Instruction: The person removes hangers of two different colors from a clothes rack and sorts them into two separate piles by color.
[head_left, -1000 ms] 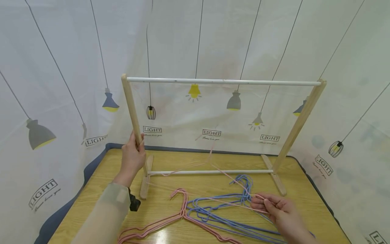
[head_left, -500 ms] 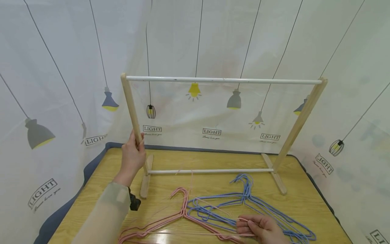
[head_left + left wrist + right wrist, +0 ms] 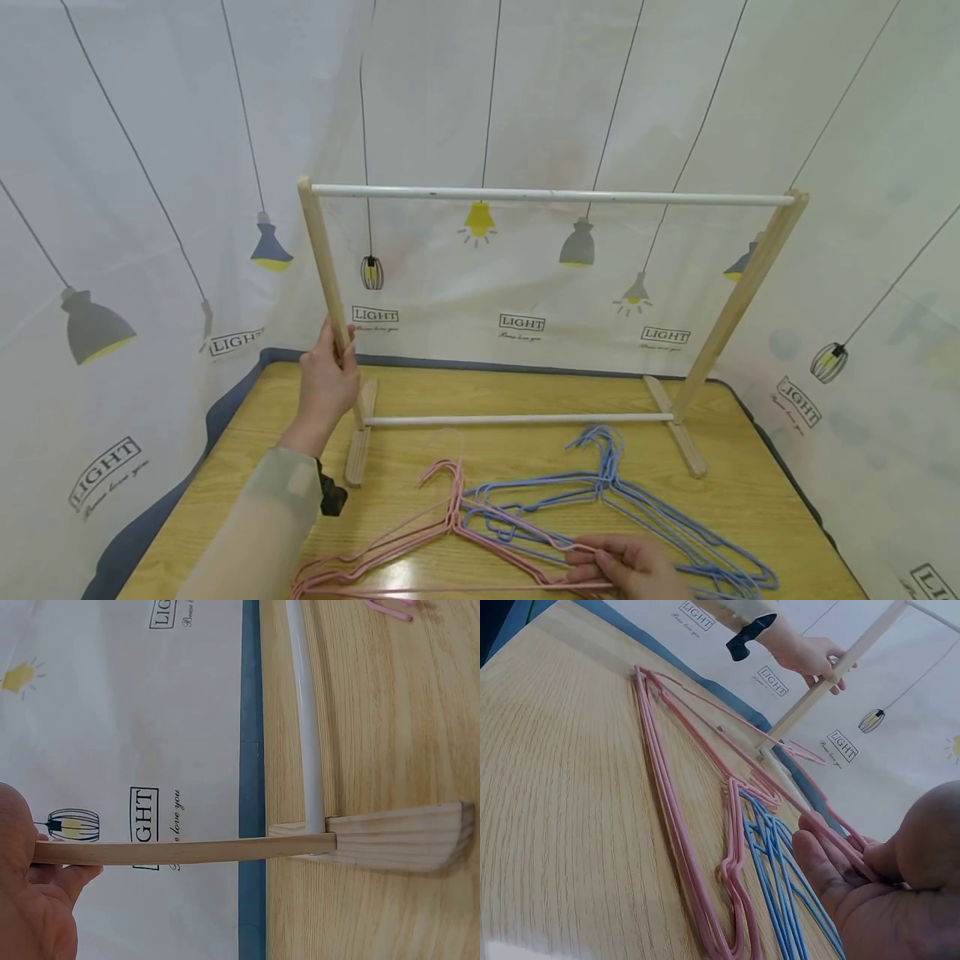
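My left hand (image 3: 328,379) grips the left wooden post (image 3: 322,258) of a small clothes rack with white rails. Low at the front, my right hand (image 3: 628,568) pinches one end of a pink hanger (image 3: 525,527) between thumb and fingers. That hanger lies over a stack of pink hangers (image 3: 453,508), its hook just above theirs in the head view. In the right wrist view its far end comes close to the stack's end; whether they touch I cannot tell. Blue hangers (image 3: 555,479) lie to the right of the pink stack, partly behind my right hand.
The rack's top rail (image 3: 555,196) carries nothing. Its lower rail (image 3: 517,420) and right foot (image 3: 686,450) stand behind the hangers on the wooden table (image 3: 225,500). A printed cloth (image 3: 450,100) hangs behind and at both sides.
My right hand has drawn the pink hanger down and to the left, from across the lower rail to over the pink stack. My left hand stays on the post.
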Motion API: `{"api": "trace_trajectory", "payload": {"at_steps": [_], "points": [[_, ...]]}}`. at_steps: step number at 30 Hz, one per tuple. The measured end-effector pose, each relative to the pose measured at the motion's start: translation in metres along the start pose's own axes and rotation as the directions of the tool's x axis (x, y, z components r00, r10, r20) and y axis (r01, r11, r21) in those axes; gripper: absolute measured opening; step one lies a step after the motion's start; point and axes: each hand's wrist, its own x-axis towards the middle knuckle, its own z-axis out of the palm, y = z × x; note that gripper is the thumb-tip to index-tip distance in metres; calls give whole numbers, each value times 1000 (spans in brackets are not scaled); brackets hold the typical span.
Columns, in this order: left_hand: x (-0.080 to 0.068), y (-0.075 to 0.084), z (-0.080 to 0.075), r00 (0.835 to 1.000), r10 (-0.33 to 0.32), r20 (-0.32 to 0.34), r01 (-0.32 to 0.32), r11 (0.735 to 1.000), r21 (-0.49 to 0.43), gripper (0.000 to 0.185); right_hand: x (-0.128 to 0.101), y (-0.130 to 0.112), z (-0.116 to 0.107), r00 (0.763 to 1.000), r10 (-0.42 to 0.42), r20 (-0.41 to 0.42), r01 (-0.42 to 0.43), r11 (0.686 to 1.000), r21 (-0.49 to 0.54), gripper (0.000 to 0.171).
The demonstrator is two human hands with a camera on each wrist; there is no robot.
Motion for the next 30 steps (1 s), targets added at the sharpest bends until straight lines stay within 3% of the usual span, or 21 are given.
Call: {"api": "trace_trajectory", "payload": {"at_steps": [6, 10, 12, 15, 17, 18, 20, 26, 30], "points": [[0, 1, 1, 1000, -12, 9, 12, 1000, 3, 46, 1, 7, 5, 997, -74, 2, 74, 997, -19, 42], [0, 0, 3, 1000, -3, 3, 3, 1000, 4, 44, 0, 6, 9, 995, -21, -93, 6, 988, -154, 45], [0, -1, 3, 1000, 0, 3, 0, 1000, 5, 45, -1, 4, 11, 988, -24, -155, -31, 939, -343, 44], [0, -1, 4, 1000, -1, 5, 1, 1000, 7, 46, -3, 4, 14, 976, -113, -186, -26, 789, -614, 36], [0, -2, 4, 1000, 0, 3, 0, 1000, 6, 47, -3, 4, 15, 965, -170, -197, -24, 697, -717, 31], [0, -2, 4, 1000, 0, 2, 0, 1000, 5, 47, -3, 3, 15, 962, -187, -201, -20, 682, -731, 29], [1, -2, 5, 1000, 2, -1, -2, 1000, 2, 47, -3, 1, 15, 956, -182, -229, -41, 691, -722, 29], [0, -5, 4, 1000, 16, -1, -16, 1000, 5, 50, -3, -13, 13, 932, -91, -350, -151, 782, -605, 37], [0, -6, 3, 1000, 15, 8, -15, 1000, 11, 48, -2, -27, 10, 915, -81, -395, -186, 784, -592, 40]]}}
